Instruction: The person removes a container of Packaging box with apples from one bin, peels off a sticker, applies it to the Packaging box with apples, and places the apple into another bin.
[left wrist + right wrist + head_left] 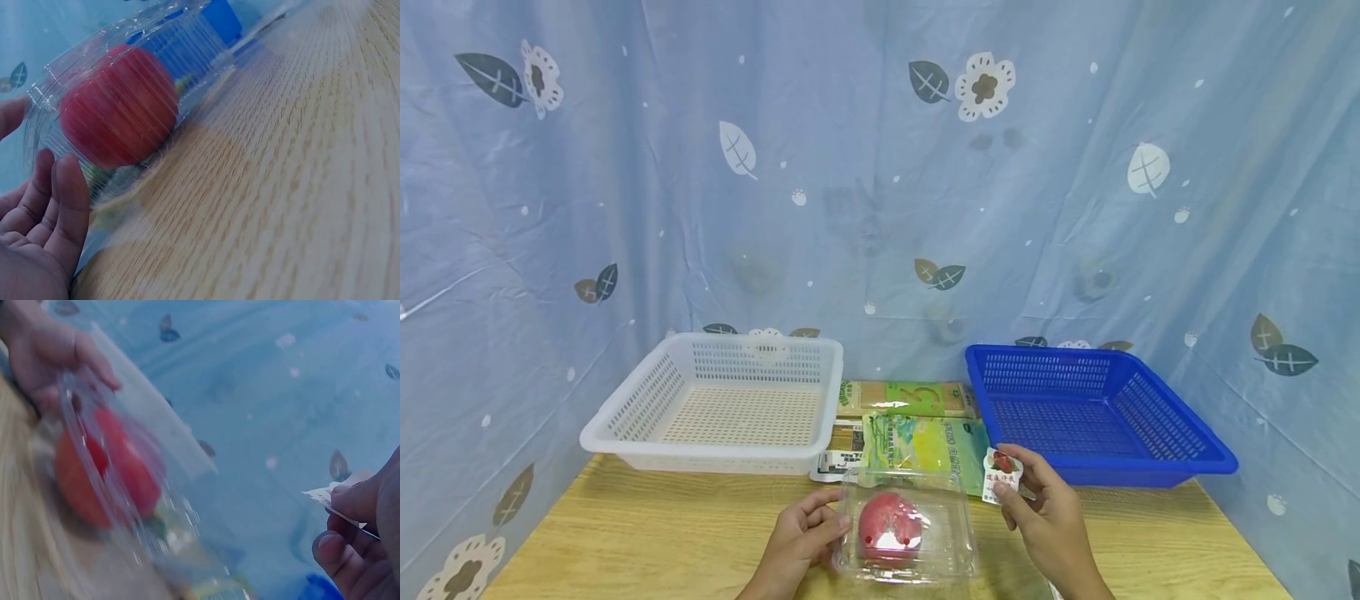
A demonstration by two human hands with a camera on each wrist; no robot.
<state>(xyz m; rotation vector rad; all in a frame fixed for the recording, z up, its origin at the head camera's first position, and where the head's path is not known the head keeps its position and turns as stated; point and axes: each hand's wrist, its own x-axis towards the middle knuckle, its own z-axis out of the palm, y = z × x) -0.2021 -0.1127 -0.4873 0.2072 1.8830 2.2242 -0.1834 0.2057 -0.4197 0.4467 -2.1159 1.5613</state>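
Note:
A clear plastic clamshell box (942,533) is on the wood table at the front, with a round red apple (122,106) inside it. My left hand (805,533) holds the box by its left side, thumb at the upper edge and fingers lower down. To the right of the box, my right hand (1051,517) pinches a small white label (1002,477) between thumb and fingers. Red writing and a picture of a red fruit show on the label. In the right wrist view the label (331,495) is seen nearly edge-on.
A white plastic basket (715,454) stands at the back left, a blue basket (1127,467) at the back right. Between them lie several flat packages, including a green and yellow bag (925,442) and a tan packet (902,398). A light blue patterned curtain (850,167) hangs behind.

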